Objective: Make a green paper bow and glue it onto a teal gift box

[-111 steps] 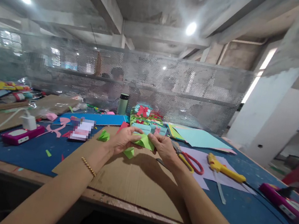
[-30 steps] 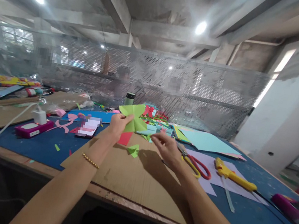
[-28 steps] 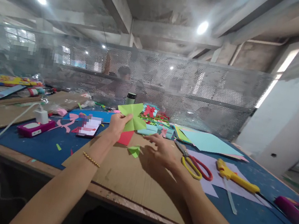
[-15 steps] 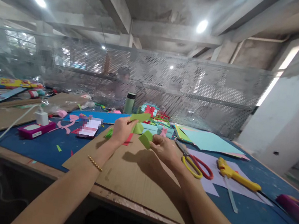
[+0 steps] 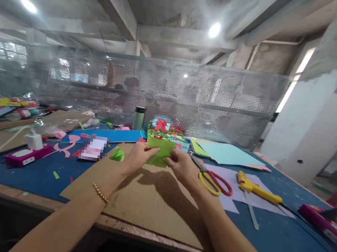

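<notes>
Both my hands hold one folded green paper (image 5: 160, 152) just above a brown cardboard sheet (image 5: 144, 201). My left hand (image 5: 139, 157) pinches its left side and my right hand (image 5: 182, 166) pinches its right side, fingers closed on it. A small green paper scrap (image 5: 117, 154) lies on the cardboard left of my left hand. A gold bead bracelet (image 5: 99, 192) sits on my left wrist.
Red-and-yellow scissors (image 5: 212, 181) and a yellow glue gun (image 5: 256, 190) lie to the right on the blue mat (image 5: 282, 235). A decorated paper box (image 5: 164, 130), a bottle (image 5: 138, 118), a phone (image 5: 93, 147), a magenta device (image 5: 24, 155) with charger cable. People sit behind a mesh screen (image 5: 161, 93).
My left hand lowered the green paper from its raised position. My right hand picked up a green piece from the cardboard, then both hands came together on the folded green paper.
</notes>
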{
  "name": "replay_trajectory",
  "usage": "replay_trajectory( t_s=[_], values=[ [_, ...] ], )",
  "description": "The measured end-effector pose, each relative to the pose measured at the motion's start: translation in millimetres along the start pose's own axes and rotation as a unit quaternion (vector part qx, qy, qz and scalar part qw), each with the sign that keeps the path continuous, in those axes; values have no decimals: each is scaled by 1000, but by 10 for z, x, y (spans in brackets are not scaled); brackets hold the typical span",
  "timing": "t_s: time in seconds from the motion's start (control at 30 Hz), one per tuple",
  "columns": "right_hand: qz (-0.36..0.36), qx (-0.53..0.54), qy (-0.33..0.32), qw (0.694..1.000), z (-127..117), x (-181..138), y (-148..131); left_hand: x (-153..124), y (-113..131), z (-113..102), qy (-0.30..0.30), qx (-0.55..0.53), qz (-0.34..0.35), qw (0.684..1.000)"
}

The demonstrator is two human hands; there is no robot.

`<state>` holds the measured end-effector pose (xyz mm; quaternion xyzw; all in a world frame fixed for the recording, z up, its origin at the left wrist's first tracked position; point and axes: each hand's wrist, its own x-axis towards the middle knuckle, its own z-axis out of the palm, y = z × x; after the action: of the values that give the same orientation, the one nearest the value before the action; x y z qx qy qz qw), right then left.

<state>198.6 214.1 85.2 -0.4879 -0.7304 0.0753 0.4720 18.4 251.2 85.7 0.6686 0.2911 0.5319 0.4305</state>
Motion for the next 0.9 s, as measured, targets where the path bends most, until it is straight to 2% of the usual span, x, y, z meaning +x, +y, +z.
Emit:
replay_trajectory(
  t_s=[0.2,0.4,0.67,0.9],
  values=[
    [4,28,44,999,-51,8,-52,-33,5,11,-79,-91,-48,992],
    [24,88,55,994,-34,29,27,-80,25,29,-96,-130,-110,981],
    [57,195,28,979,-22,33,29,-97,108,24,-80,-133,-107,982],
    [62,232,22,970,-84,24,-11,-39,57,0,-43,-136,-111,984]
  ],
)
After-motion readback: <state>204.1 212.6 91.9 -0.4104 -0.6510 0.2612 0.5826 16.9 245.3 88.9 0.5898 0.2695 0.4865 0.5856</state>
